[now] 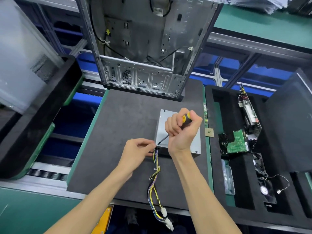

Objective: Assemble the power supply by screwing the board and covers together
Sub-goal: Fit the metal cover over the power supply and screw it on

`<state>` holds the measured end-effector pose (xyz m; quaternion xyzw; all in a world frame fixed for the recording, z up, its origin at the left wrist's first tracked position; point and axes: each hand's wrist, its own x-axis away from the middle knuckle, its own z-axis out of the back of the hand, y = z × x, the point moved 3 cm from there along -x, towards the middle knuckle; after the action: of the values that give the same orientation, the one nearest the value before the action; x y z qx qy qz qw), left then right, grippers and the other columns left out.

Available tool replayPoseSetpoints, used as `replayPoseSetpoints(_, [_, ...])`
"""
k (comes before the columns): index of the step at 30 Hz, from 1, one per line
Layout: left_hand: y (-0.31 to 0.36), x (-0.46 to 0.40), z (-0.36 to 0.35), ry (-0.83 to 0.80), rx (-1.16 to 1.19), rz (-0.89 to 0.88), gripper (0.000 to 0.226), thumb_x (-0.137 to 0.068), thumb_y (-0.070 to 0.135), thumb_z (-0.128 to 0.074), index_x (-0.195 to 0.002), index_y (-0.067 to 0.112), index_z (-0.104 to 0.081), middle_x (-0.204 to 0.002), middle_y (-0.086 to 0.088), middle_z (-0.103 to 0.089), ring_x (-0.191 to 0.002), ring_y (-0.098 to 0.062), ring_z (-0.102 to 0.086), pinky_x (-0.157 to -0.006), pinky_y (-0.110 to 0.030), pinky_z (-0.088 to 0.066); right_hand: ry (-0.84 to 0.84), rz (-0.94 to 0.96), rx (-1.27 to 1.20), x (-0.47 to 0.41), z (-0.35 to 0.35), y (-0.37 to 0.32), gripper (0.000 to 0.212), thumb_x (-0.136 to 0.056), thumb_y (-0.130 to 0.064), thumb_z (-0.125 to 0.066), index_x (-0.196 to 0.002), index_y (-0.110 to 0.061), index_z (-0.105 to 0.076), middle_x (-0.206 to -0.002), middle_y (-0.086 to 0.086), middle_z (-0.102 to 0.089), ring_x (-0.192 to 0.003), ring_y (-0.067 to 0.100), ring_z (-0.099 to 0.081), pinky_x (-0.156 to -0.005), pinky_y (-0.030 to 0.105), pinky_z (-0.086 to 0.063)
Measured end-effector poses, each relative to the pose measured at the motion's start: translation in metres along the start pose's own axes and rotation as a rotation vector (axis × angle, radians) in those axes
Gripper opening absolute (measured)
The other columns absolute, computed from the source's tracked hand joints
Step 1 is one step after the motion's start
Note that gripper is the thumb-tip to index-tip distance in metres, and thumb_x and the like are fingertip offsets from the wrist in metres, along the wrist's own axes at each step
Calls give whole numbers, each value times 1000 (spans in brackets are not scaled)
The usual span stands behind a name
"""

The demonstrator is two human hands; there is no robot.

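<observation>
On dark foam mat (pixel 118 132) sits PSU (pixel 162 122), harness (pixel 156 174) trailing off its near edge. R hand (pixel 183 130) fisted round screwdriver (pixel 185 118), tip at PSU's near-left corner. L hand (pixel 137 152) pinches at that corner; what it holds, can't tell.

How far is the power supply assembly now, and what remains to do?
Done, it seems: the cover is on the power supply, with a screw at its near right corner. In hand: the right hand grips the screwdriver, tip at the near left corner, where the left hand pinches by the wire harness. Left: seat this screw; other corners cannot be judged.
</observation>
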<state>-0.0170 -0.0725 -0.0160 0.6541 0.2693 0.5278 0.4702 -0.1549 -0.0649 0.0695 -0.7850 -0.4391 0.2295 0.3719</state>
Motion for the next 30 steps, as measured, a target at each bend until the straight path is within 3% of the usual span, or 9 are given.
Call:
replayPoseSetpoints(7, [-2,-2,0,0,12,-9,8,-87,10,-74,-87,16,-80,-82,-3,-78,-79,-18,-76,-75,-27,-61,-82,9,139,6,-7,2,32,-80,-39,-45,-55,-21,-37,-45,-6,-21,-43,12,-12,-47,28,-8])
replayPoseSetpoints(12, [-4,-4,0,-5,9,-18,8,-87,9,-74,-89,13,-80,-83,-5,-79,-81,-21,-76,-75,-27,-61,-182,38,302,10,-15,5,32,-87,-36,-41,-58,-26,-46,-49,-9,-30,-47,14,-19,-49,23,-19])
replayPoseSetpoints(18, [-4,-5,0,-2,16,-22,8,-87,8,-74,-88,14,-80,-82,-5,-78,-81,-20,-76,-75,-27,-60,-244,93,448,5,-20,-7,28,-96,-30,-43,-79,-22,-64,-58,0,-47,-54,21,-42,-55,32,-33])
replayPoseSetpoints(23, [-4,-5,0,1,26,-15,8,-87,8,-75,-88,14,-79,-82,-5,-78,-80,-20,-76,-74,-25,-60,-276,20,459,5,-22,-8,33,-103,-25,-37,-86,-16,-64,-61,-6,-37,-56,15,-29,-55,27,-26])
replayPoseSetpoints(25, [-3,-4,0,4,21,-17,7,-87,8,-75,-89,13,-79,-82,-6,-78,-80,-20,-76,-75,-26,-60,-315,0,476,9,-22,-5,38,-105,-26,-31,-90,-14,-64,-64,-6,-41,-60,15,-32,-57,25,-28])
replayPoseSetpoints(30, [-1,-2,-1,8,22,-23,6,-87,6,-75,-91,9,-79,-83,-9,-78,-82,-22,-75,-76,-28,-61,-319,-32,522,14,-23,-10,13,-100,-24,-46,-97,-15,-55,-78,1,-60,-71,19,-53,-65,29,-39])
